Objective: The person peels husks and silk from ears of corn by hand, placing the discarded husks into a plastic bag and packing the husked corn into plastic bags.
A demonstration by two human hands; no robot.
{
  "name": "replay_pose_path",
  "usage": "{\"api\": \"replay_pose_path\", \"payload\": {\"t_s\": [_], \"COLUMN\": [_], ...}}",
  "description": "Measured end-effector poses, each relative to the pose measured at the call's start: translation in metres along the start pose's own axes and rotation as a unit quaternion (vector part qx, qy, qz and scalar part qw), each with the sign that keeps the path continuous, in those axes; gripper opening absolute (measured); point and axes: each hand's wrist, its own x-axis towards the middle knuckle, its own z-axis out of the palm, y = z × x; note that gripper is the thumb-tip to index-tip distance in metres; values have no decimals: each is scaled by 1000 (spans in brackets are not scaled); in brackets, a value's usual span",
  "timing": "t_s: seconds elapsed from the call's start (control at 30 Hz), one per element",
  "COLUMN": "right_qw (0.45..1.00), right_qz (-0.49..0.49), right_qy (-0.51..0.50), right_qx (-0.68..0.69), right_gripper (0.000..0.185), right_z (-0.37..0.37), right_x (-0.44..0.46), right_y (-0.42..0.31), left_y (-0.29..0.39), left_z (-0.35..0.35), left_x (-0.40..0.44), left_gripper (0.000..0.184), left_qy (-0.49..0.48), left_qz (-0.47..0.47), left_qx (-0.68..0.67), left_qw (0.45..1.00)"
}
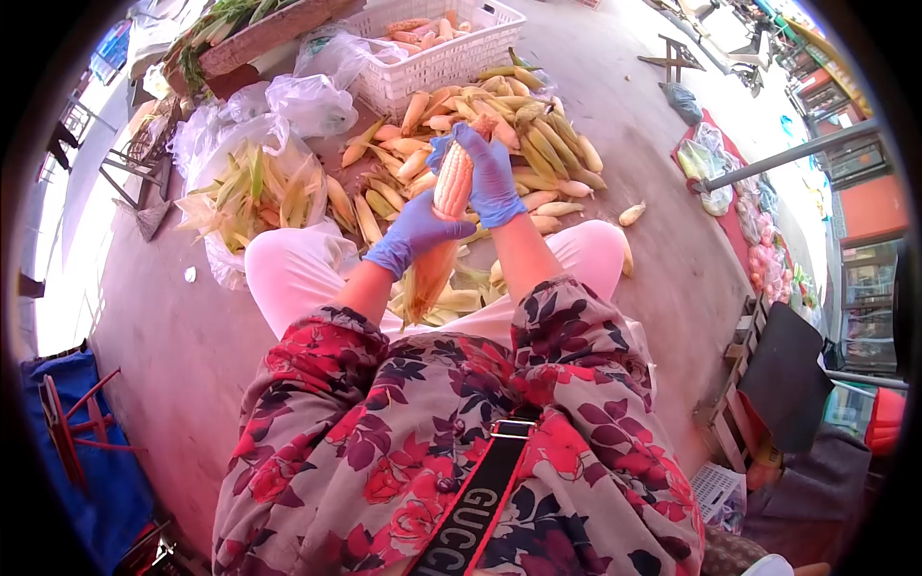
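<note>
An ear of corn (454, 184) is held upright between my hands, its pale kernels bare along most of its length. My left hand (418, 235), in a blue glove, grips the lower end, where peeled husk (427, 278) hangs down. My right hand (488, 173), also gloved in blue, is wrapped around the upper part near the reddish tip. Just beyond them lies a heap of corn ears (538, 134), most still in green or yellow husks. Loose husks lie between my knees.
Behind the heap stands a white plastic crate (437, 58) holding peeled corn. To the left, a clear plastic bag (254, 192) is full of husks. A folding stool (139, 178) stands farther left. At the right are a metal pole (788, 156), bagged produce (764, 254) and a wooden pallet (735, 384).
</note>
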Motion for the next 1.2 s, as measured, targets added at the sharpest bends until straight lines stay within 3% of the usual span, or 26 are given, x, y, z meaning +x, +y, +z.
{"api": "replay_pose_path", "payload": {"t_s": [0.07, 0.13, 0.27, 0.33, 0.4, 0.43, 0.5, 0.53, 0.6, 0.63, 0.67, 0.73, 0.8, 0.9, 0.97, 1.0, 1.03, 1.07, 1.1, 1.13, 1.2], "right_qw": [998, 991, 987, 996, 998, 966, 949, 935, 946, 949, 947, 943, 908, 824, 859, 866, 836, 771, 731, 715, 711], "right_qz": [-36, -91, -119, -41, 46, 240, 265, 259, 200, 179, 157, 108, 87, 101, 114, 153, 105, 78, -12, -165, -96], "right_qy": [7, 25, 105, 78, 41, -95, -102, -96, -76, -67, -75, -100, -108, -129, -182, -200, -210, -197, -239, -273, -271], "right_qx": [47, 99, 10, -12, 9, -18, -141, -224, -243, -251, -269, -299, -394, -542, -465, -432, -496, -601, -638, -622, -642], "right_gripper": [38, 37, 31, 32, 24, 27, 32, 33, 35, 36, 37, 40, 47, 55, 58, 58, 57, 54, 49, 40, 32], "right_z": [5, 2, 7, 0, -6, -30, -45, -51, -60, -65, -68, -72, -80, -58, -48, -41, -43, -34, -46, -58, -67], "right_x": [-10, -8, -21, -23, -17, -6, -10, -10, -10, -16, -20, -20, -13, -30, -36, -40, -40, -43, -45, -45, -48], "right_y": [-2, 13, 42, 33, 20, -9, -19, -25, -29, -24, -18, 5, 28, 17, 26, 24, 32, 32, 47, 64, 73], "left_y": [-9, -5, 13, 30, 23, 18, -2, -6, -16, -17, -22, -40, -36, 16, 8, 12, 0, -8, 3, -9, -34], "left_z": [6, 18, 23, 20, 13, 7, -3, -11, -30, -33, -33, -41, -40, -42, -29, -25, -15, -4, -1, 7, 12], "left_x": [-3, -3, -12, -18, -26, -29, -52, -55, -40, -29, -18, -1, 8, 16, 11, 7, 3, 2, 2, 1, 1], "left_gripper": [59, 48, 45, 37, 29, 25, 19, 17, 21, 25, 28, 33, 37, 57, 53, 47, 46, 44, 44, 37, 25], "left_qy": [-70, 15, 100, 81, -73, -149, -204, -230, -53, 62, 130, 107, 47, -104, -126, -81, -31, 22, 63, 100, 125], "left_qz": [-165, -164, -121, -104, -57, -30, 37, 77, 26, -12, -114, -101, -111, -27, -47, -67, -106, -122, -193, -188, -289], "left_qx": [-149, -106, -15, 90, 227, 290, 258, 242, 136, 18, -161, -212, -370, -377, -391, -429, -452, -455, -397, -374, -358], "left_qw": [972, 981, 988, 987, 969, 945, 944, 939, 989, 998, 972, 966, 921, 920, 911, 897, 885, 882, 895, 903, 879]}}
